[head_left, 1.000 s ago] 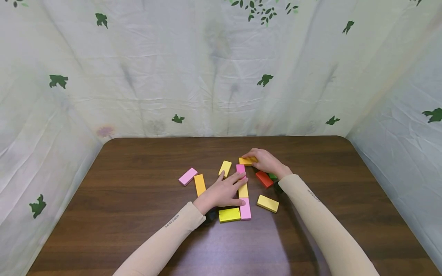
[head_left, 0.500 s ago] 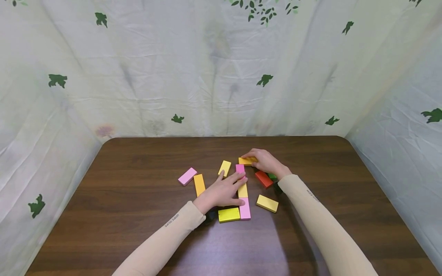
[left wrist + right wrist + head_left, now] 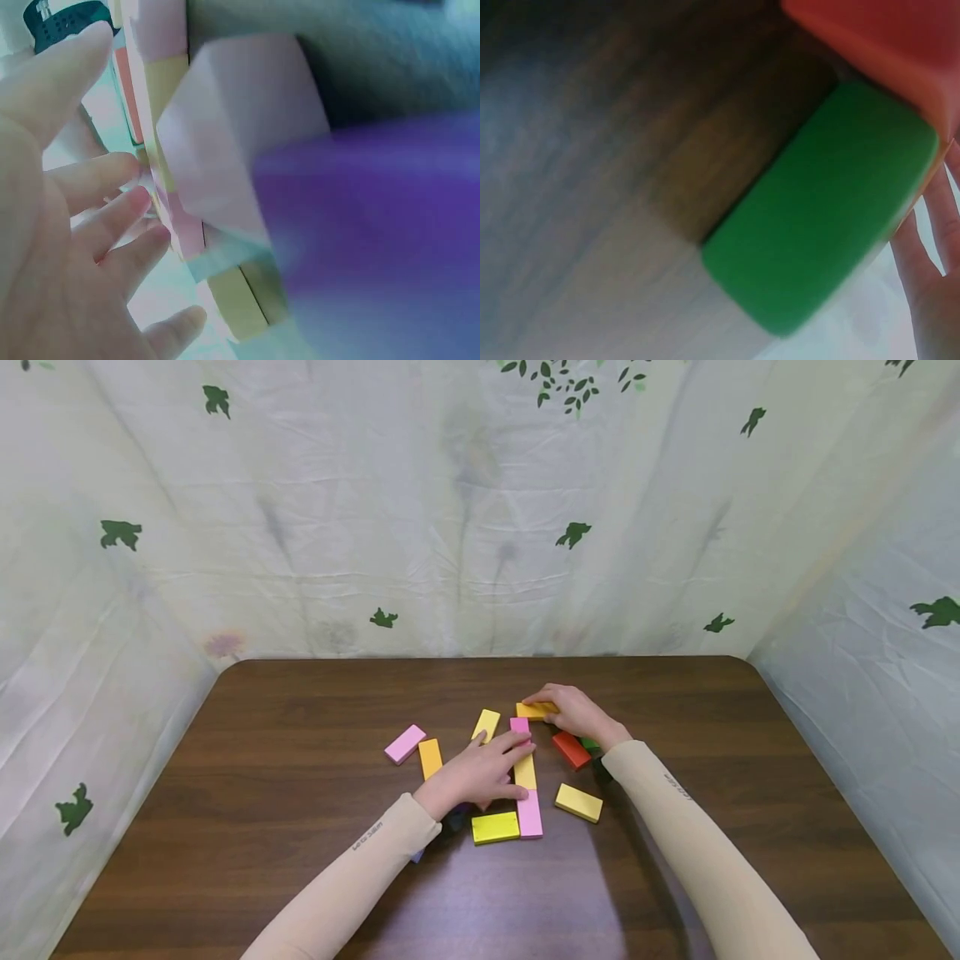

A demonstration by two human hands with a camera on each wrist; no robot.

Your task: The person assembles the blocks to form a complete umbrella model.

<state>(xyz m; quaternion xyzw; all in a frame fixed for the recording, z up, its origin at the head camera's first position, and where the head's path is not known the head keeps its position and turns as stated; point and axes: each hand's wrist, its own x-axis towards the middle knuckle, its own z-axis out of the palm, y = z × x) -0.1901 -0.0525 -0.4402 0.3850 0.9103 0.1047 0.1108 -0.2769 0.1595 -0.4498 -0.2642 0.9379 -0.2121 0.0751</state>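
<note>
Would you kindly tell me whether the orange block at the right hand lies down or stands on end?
The orange block lies down: the head view shows its long side stretched sideways.

Even light over the table [image 3: 247, 810]; pale glare and soft shadows on its near half; left-wrist view washed out, right-wrist view dim, blurred

Fingers [image 3: 112, 223] at a row of blocks [image 3: 169, 90]
</note>
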